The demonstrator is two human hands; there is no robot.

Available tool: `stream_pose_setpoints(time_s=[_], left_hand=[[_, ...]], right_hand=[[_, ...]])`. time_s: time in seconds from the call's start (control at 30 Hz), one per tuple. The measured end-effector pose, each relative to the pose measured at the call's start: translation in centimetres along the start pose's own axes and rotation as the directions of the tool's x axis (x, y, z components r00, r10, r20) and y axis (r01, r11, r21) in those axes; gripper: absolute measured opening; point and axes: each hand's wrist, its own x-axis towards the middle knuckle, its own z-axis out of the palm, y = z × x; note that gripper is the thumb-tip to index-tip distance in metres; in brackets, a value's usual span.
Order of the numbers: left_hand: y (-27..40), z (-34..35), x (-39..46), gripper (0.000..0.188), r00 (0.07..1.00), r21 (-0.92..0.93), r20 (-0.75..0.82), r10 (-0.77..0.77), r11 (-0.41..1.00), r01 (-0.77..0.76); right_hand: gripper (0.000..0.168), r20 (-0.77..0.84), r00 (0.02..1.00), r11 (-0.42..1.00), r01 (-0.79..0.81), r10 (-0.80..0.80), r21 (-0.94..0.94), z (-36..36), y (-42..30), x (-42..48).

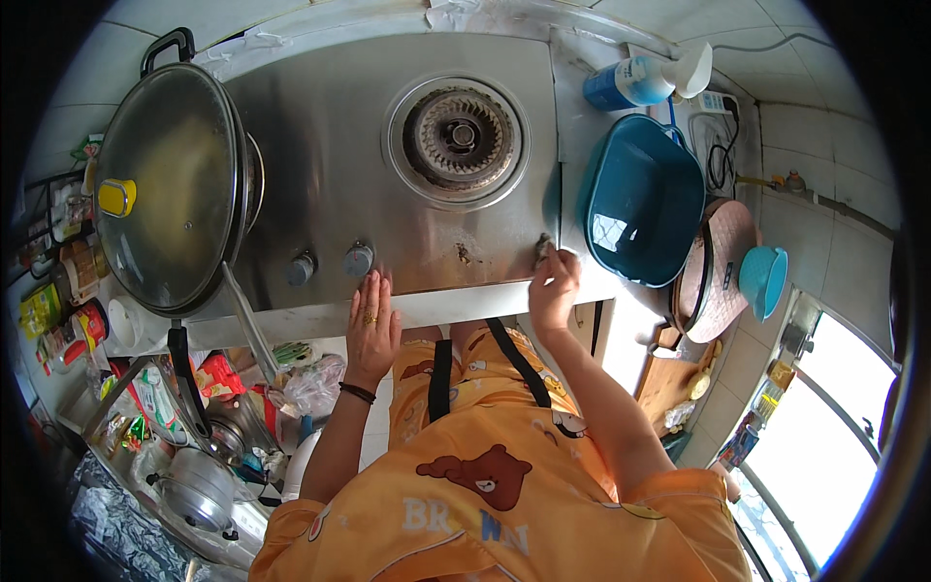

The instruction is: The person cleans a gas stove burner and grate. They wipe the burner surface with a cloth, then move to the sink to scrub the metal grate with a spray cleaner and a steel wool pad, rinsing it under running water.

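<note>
My right hand (555,291) pinches a small dark, crumpled scrap (542,246), perhaps a scouring pad, against the front right corner of the stainless-steel gas cooktop (342,145). Fingers extended, my left hand (374,327) lies at the cooktop's front edge, just below a control knob (358,259), and holds nothing. A second knob (300,268) is to its left. Dark residue (465,253) marks the steel between my hands. The right-hand burner (463,136) is uncovered, with brown grime around it. On the left stands a large wok under a glass lid (171,218).
A teal plastic basin (644,204) and a blue spray bottle (629,82) stand right of the cooktop, near a power strip (716,102). The wok's long handle (185,378) juts past the counter's front edge. A lidded metal pot (196,491) sits at lower left among packets.
</note>
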Motion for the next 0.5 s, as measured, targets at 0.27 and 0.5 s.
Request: stream_pose_setpoints(time_s=[0.27,0.5], left_hand=[[-0.7,1.1,0.0,0.049,0.997,0.005,-0.081,0.0,1.0,0.0],[-2.1,2.0,-0.3,0.049,0.992,-0.001,-0.116,0.044,0.999,-0.044]], right_hand=[[0.032,0.024,0.998,0.994,0.059,-0.062,0.09,4.6,-7.2,-2.9],[0.027,0.0,0.995,0.981,0.098,-0.099,0.165,6.7,-11.2,-2.9]])
